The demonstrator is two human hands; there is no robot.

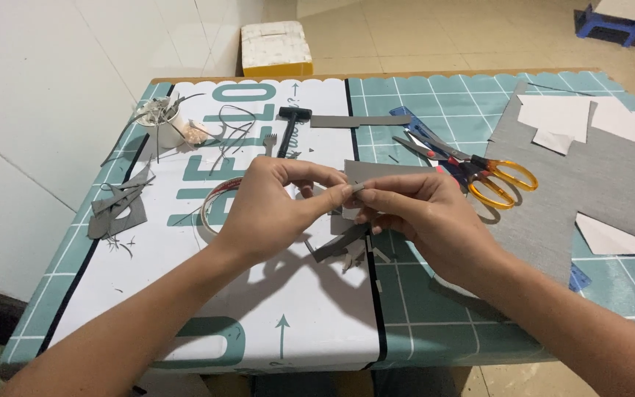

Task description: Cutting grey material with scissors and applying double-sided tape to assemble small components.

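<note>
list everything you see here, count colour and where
small grey strip piece: one, grey, pinched between both hands' fingertips
orange-handled scissors: one, orange and red grips, right of centre
large grey sheet: one, grey, right side
white paper pieces: several, white, on and beside the grey sheet
black-headed mallet: one, black, top centre
white cup of scraps: one, white, top left
clear tape roll: one, clear, behind the left hand
grey offcuts: several, grey, left edge
teal grid mat: one, teal, covering the table
left hand: one, centre
right hand: one, centre
</note>
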